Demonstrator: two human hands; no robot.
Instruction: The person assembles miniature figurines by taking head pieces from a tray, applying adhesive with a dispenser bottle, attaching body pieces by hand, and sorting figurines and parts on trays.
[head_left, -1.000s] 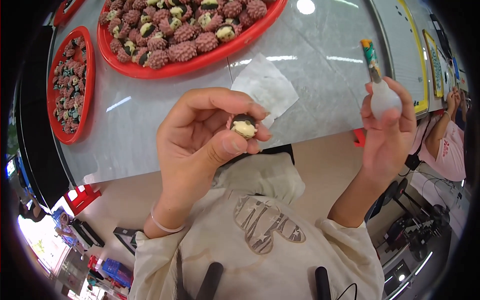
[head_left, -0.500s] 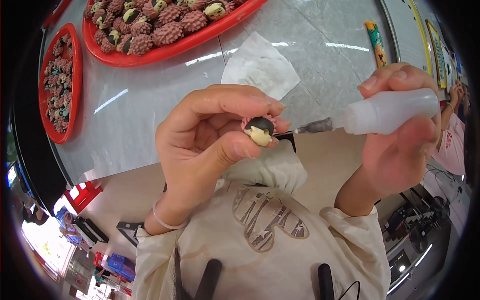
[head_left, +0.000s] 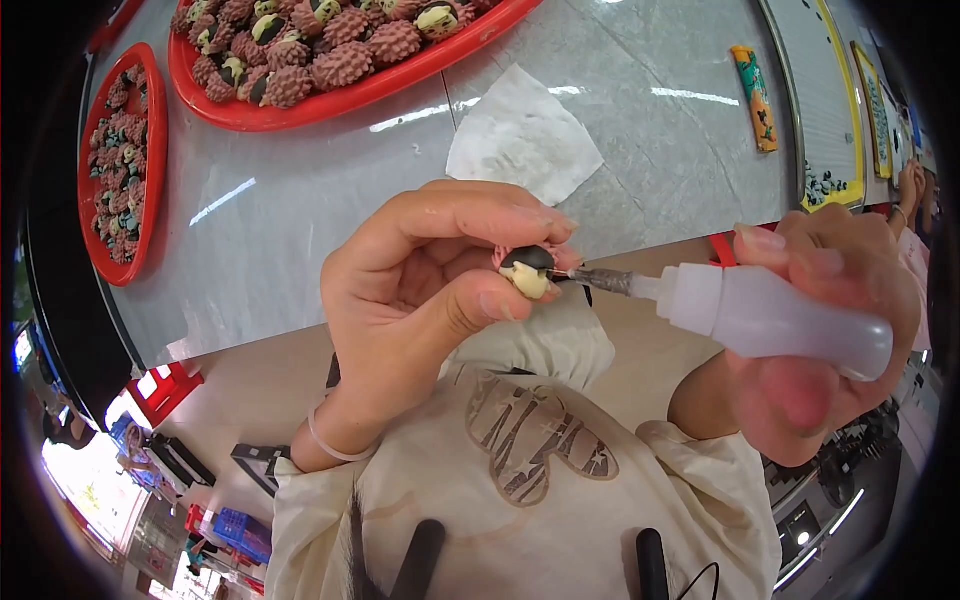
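Open grey worktop [head_left: 270, 260] stretches between the large red tray [head_left: 400, 86], cut off above, and the left hand [head_left: 400, 275] at its near edge. That hand is clamped on the small piece [head_left: 527, 273], partly hiding it. The right hand [head_left: 800, 388] grips a squeeze bottle [head_left: 770, 312], nozzle [head_left: 606, 281] at the piece; contact indeterminate.

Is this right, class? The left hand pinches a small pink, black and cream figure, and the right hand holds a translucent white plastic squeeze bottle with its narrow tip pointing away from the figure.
Not quite: in the head view, the narrow tip of the translucent white plastic squeeze bottle points toward the pink, black and cream figure. The rest stands.
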